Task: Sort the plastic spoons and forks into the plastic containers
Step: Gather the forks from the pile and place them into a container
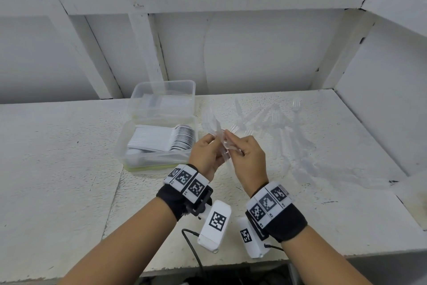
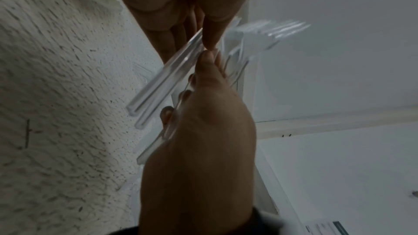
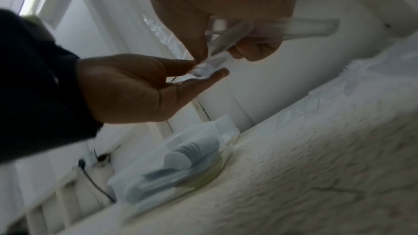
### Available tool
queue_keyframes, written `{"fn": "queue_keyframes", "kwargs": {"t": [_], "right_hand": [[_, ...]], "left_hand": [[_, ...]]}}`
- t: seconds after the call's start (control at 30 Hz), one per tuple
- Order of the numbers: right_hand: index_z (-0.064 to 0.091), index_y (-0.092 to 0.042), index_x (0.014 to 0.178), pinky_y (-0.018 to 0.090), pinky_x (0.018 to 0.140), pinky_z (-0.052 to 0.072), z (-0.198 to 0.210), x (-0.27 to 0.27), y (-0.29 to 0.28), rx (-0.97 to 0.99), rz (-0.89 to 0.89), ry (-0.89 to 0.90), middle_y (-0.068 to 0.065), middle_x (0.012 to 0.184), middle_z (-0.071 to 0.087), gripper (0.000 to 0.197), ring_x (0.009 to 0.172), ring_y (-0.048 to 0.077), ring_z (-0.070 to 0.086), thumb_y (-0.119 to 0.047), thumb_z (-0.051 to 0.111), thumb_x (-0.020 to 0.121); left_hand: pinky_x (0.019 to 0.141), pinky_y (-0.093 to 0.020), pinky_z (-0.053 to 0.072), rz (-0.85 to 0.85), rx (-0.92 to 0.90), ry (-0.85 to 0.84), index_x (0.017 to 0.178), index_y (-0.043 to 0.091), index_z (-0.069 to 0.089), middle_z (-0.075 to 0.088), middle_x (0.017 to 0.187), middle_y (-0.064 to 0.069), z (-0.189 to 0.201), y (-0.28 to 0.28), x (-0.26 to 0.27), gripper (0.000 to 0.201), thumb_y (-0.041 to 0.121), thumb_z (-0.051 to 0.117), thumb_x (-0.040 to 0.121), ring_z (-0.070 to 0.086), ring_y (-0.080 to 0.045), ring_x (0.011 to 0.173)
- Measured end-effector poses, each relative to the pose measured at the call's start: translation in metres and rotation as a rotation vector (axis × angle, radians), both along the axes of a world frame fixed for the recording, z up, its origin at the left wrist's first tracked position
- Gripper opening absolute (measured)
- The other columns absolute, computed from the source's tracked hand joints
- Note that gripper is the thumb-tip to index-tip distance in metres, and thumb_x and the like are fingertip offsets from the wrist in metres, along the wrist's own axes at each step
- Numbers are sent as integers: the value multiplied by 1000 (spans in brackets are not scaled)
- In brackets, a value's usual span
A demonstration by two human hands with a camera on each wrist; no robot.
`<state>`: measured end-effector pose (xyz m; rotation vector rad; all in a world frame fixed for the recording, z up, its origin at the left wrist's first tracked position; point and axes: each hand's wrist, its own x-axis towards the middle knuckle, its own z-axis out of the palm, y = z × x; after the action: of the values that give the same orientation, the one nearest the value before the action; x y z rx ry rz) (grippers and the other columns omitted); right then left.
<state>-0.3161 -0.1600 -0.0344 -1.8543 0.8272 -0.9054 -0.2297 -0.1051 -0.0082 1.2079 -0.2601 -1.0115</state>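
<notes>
White rough bench (image 1: 57, 169), wall close behind. Both hands meet mid-bench above it: right hand (image 1: 248, 160) curled round a bundle of clear forks (image 1: 223, 143), left hand (image 1: 205, 155) pinching the same bundle by thumb and fingertips. Fork count unreadable, plastic transparent and blurred. Near container (image 1: 124, 146) just left of hands holds stacked white spoons (image 1: 161, 140); far container (image 1: 164, 97) behind it, contents unclear. Loose clear forks (image 1: 277, 123) scattered right, faint. Open bench on the left.

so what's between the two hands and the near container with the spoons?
Nothing. In the head view the left hand and right hand hold clear forks in the air just right of the near container; only bare table lies below that gap.
</notes>
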Motion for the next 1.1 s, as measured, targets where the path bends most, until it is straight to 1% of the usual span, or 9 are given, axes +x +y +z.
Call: {"fn": "queue_keyframes", "kwargs": {"t": [0.1,0.23,0.33,0.47,0.6,0.77,0.87,1.0,1.1], "right_hand": [[57,-19,126,11,70,44,-3,-3,0,-126,9,24,-4,80,43,43,71,4,48,-2,59,87],[60,-13,122,3,68,42,-8,-3,-3,-143,-129,-63,-6,78,44,42,70,0,49,6,58,84],[59,-18,124,14,70,48,-7,-2,-1,-144,-54,-7,-1,80,47,44,72,12,53,3,59,85],[56,-23,126,35,81,53,-5,-4,-6,-95,73,16,8,89,45,45,86,25,58,-3,60,87],[43,-38,130,24,80,48,0,-9,-11,-90,177,127,-10,87,32,49,78,11,47,-11,55,91],[51,-25,132,28,84,45,16,-12,-13,-15,265,258,-1,93,40,41,86,14,50,-10,48,93],[50,-32,119,18,71,42,25,-14,-14,21,319,240,0,88,47,27,77,11,50,-19,48,95],[29,-18,102,12,48,33,31,-15,-16,210,271,122,-1,74,36,14,57,8,35,-24,41,99],[27,-15,99,12,45,32,30,-10,-21,209,214,164,-4,74,37,10,55,6,33,-21,34,100]], "left_hand": [[57,-20,54,3,-14,21,88,5,59,66,68,-3,-3,2,1,10,10,53,94,65,-11,60],[71,-26,58,25,-35,64,96,3,61,67,90,-10,-2,0,2,11,12,55,93,65,-18,78],[60,-21,56,2,-48,61,87,6,62,67,77,-6,1,0,4,12,11,53,94,66,-12,64],[58,-20,56,-31,-52,72,86,8,63,68,69,-2,2,3,6,17,14,50,95,66,-9,60],[62,-22,57,-71,-35,83,87,5,64,69,71,-5,0,3,9,16,14,52,94,68,-11,61],[57,-22,56,-104,-26,89,90,4,64,70,69,-4,-1,6,13,12,8,53,92,68,-12,62],[61,-25,58,-104,-13,29,86,2,63,70,74,-8,-3,6,13,13,5,52,92,69,-15,67],[66,-27,59,-65,-2,16,90,3,61,71,82,-9,-5,5,13,9,11,56,91,71,-15,75],[71,-29,59,-52,-12,28,93,3,60,71,94,-13,-7,3,11,11,13,58,90,70,-17,83]]}}
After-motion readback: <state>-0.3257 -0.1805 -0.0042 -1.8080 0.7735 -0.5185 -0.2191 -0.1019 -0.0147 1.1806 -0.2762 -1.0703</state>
